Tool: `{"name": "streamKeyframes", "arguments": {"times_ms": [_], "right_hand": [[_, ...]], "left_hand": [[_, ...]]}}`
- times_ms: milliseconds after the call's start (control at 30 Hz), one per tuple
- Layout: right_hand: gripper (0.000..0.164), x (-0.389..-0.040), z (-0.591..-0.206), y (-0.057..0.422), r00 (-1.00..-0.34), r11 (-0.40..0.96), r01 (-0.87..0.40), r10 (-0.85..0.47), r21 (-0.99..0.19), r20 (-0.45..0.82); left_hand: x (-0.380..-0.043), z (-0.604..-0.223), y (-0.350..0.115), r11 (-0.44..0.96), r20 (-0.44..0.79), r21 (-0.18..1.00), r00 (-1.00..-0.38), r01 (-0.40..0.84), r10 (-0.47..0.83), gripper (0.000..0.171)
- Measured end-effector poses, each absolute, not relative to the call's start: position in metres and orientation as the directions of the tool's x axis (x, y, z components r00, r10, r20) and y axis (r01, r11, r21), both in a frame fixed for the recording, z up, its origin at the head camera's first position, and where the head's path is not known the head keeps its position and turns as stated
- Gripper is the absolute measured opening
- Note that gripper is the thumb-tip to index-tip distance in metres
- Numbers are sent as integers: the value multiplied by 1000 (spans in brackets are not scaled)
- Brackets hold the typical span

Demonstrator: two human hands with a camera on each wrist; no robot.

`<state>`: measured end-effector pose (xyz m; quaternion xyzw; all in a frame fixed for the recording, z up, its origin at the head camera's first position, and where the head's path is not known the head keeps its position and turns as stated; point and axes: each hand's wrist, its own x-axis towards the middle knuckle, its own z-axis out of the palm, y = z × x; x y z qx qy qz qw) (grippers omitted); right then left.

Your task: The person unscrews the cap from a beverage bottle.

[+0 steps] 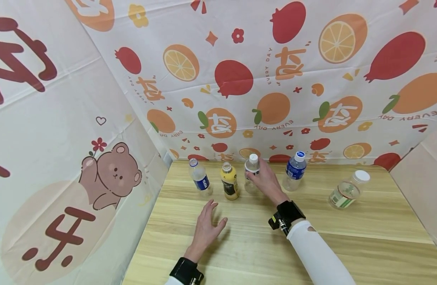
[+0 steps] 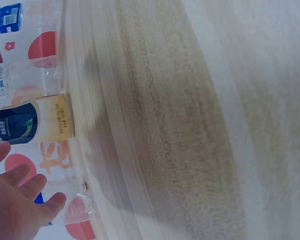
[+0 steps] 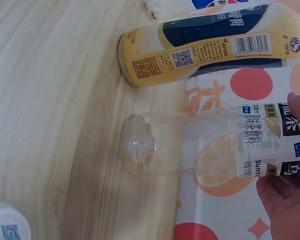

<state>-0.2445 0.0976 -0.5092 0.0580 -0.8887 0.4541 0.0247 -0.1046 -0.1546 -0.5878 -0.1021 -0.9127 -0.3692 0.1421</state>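
Note:
My right hand (image 1: 267,180) grips a clear plastic bottle (image 1: 250,186) with a white cap and a white label, near the back of the table. In the right wrist view, the thumb and fingers curl round the label (image 3: 260,142), and the clear base stands close over the wood. Directly left of it is a yellow milk tea bottle (image 1: 229,183) with a dark label, upright. My left hand (image 1: 205,229) hovers in front of that bottle, fingers spread and holding nothing. Farther left stands a clear bottle (image 1: 199,176) with a blue label.
Right of my right hand is a blue-labelled clear bottle (image 1: 295,172) with a blue-and-white cap. A clear jar (image 1: 344,193) with a white lid stands farther right on the wooden table (image 1: 261,249). A fruit-printed cloth (image 1: 254,114) hangs behind the row.

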Motion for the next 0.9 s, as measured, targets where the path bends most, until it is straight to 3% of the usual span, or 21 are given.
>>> {"name": "streamKeyframes", "arguments": {"times_ms": [333, 900], "right_hand": [[82, -231, -510, 118, -992, 556, -130, -76, -821, 105], [71, -200, -497, 155, -970, 491, -240, -94, -837, 223]], "left_hand": [[-103, -587, -146, 695, 340, 646, -934, 314, 106, 61], [-96, -568, -109, 624, 309, 687, -927, 371, 210, 62]]}}
